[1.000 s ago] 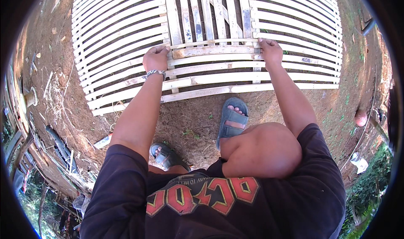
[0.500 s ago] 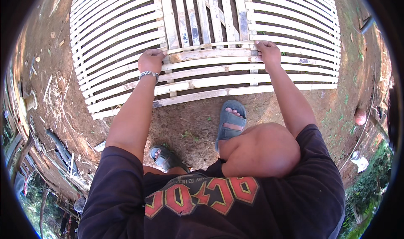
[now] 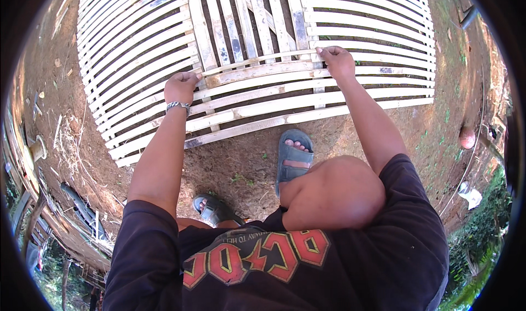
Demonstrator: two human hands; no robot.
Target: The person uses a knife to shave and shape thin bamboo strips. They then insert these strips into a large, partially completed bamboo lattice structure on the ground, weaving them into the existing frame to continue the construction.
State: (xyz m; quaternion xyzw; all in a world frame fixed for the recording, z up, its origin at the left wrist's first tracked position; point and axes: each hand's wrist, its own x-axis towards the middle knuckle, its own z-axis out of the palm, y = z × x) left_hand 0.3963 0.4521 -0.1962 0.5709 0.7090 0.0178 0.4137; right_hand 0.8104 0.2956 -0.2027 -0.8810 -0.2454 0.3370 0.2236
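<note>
Strip (image 3: 257,60): thin, pale; spans between both hands, across the near ends of the frame's lengthwise middle slats.
Left hand (image 3: 182,87): fingers pinch strip's left end; bracelet (image 3: 178,105) on wrist.
Right hand (image 3: 337,63): fingers pinch strip's right end.
Frame (image 3: 200,26): slatted, pale, low over brown ground (image 3: 235,157).
Sandals (image 3: 287,175): dark, on both feet, near frame's edge.

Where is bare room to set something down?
Brown soil lies mostly bare between the pale slatted wooden frame and the grey strapped sandals, and between the frame's right edge and the reddish round object. Crowded: the left side, strewn with pale scraps, and the frame's middle, where the left hand and right hand hold a thin pale strip.
</note>
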